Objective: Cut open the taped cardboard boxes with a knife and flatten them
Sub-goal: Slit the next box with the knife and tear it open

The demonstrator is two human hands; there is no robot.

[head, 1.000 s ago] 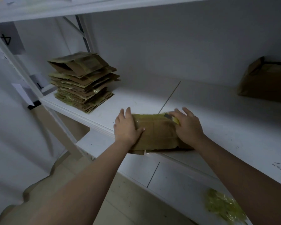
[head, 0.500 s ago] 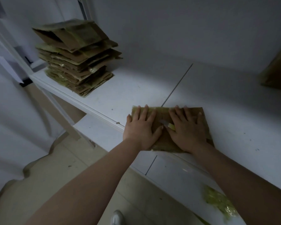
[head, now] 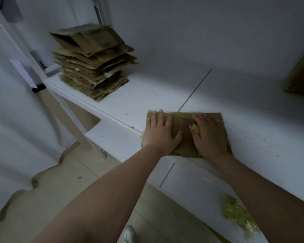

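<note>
A flattened brown cardboard box (head: 182,123) with yellowish tape lies at the front edge of the white shelf (head: 147,95). My left hand (head: 160,132) presses flat on its left half, fingers straight. My right hand (head: 209,135) presses on its right half with fingers spread, and its thumb pins a small yellow knife (head: 195,128) against the palm. Only the knife's handle end and a bit of blade show.
A tall stack of flattened boxes (head: 93,64) stands at the shelf's far left. Another brown box (head: 300,74) sits at the far right edge. Crumpled yellow tape scraps (head: 239,213) lie on the lower shelf. A shoe (head: 129,234) shows on the floor below.
The box went from partly raised to pressed flat under both hands. My hands slid apart a little over the cardboard, and the view shifted down and right.
</note>
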